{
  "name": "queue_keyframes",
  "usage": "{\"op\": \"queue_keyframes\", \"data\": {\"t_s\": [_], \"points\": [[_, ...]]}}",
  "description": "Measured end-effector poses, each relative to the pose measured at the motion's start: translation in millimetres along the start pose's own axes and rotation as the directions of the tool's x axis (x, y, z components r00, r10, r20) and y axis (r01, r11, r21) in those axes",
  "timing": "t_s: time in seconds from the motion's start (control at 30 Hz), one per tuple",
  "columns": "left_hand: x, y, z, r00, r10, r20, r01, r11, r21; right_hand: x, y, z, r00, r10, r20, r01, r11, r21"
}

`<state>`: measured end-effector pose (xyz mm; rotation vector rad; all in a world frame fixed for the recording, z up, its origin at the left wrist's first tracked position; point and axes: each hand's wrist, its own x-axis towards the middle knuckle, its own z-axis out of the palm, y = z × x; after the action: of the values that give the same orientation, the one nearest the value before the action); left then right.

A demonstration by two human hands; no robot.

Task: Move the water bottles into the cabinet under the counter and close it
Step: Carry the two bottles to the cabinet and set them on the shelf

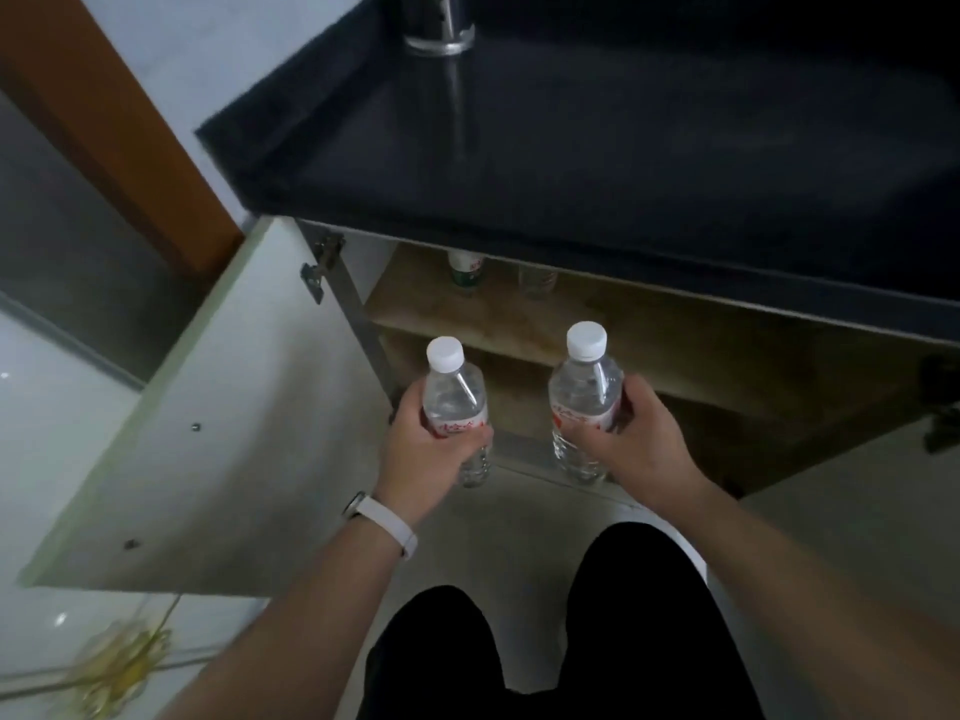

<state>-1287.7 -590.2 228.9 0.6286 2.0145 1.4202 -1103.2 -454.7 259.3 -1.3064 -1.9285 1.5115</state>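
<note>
Now, head view. My left hand (421,449) wraps round the label band of the left bottle (454,397), and my right hand (631,439) grips the right bottle (584,392) the same way. Both bottles are upright, caps up, just in front of the open cabinet (675,356) under the dark counter (571,148), not yet inside. The door (218,407) stands swung wide to my left on its metal hinge (322,262). Step in hand, as I judge it: carry both forward onto a shelf. I should keep them vertical, go in low under the counter edge, set the bases flat and let go only once they stand steady. The bottles are thin clear plastic with ribbed lower bodies, so squeezing hard would likely dent them; a grip at the red-and-white label seems firmest. Their white caps are ridged. The shelves look like worn, blotchy board. On the upper shelf (415,309) a green-labelled bottle (465,275) and a clear bottle (537,280) stand near the back, blurred. A white wristband (382,519) sits on my left wrist.
</note>
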Motion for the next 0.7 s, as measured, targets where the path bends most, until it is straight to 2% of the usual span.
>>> {"op": "queue_keyframes", "data": {"t_s": [0.2,0.33,0.53,0.7], "points": [[50,-86,50,0.998,0.045,-0.042,-0.046,0.998,-0.033,61,72,19,0.997,-0.075,-0.019,0.076,0.996,0.051],[71,-109,72,0.997,0.064,-0.046,-0.067,0.996,-0.064,91,95,20,0.992,-0.122,-0.033,0.124,0.990,0.070],[108,-79,85,0.993,0.119,-0.023,-0.120,0.990,-0.076,120,93,4,0.987,-0.140,-0.074,0.148,0.983,0.109],[140,-34,91,0.982,0.187,0.020,-0.184,0.978,-0.094,141,71,-15,0.975,-0.149,-0.165,0.159,0.986,0.054]]}}
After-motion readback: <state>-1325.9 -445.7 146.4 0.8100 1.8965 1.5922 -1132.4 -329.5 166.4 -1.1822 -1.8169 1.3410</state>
